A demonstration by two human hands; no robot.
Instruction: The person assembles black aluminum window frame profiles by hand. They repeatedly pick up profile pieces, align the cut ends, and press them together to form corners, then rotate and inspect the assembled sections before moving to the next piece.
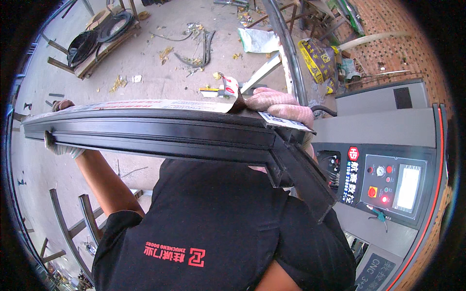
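A long black metal frame profile [160, 133] with grooved sides crosses in front of my chest. At its right end it meets a shorter black profile piece [306, 179] at a corner. Printed protective film [145, 104] runs along the upper face and curls up near the right. My left hand [68, 149], in a pale glove, is wrapped round the far left end, fingertips showing above. Close to the corner, my gloved right hand [281, 104] grips the profile from above, partly hidden by a white label [286, 122].
A grey machine with a control panel [393, 186] stands close on the right. Black coils [114, 26] lie on a wooden pallet at the far left. Scraps [196, 51], a white sack [259, 40] and a yellow sack [318, 60] lie beyond. Metal bars [63, 218] stand at lower left.
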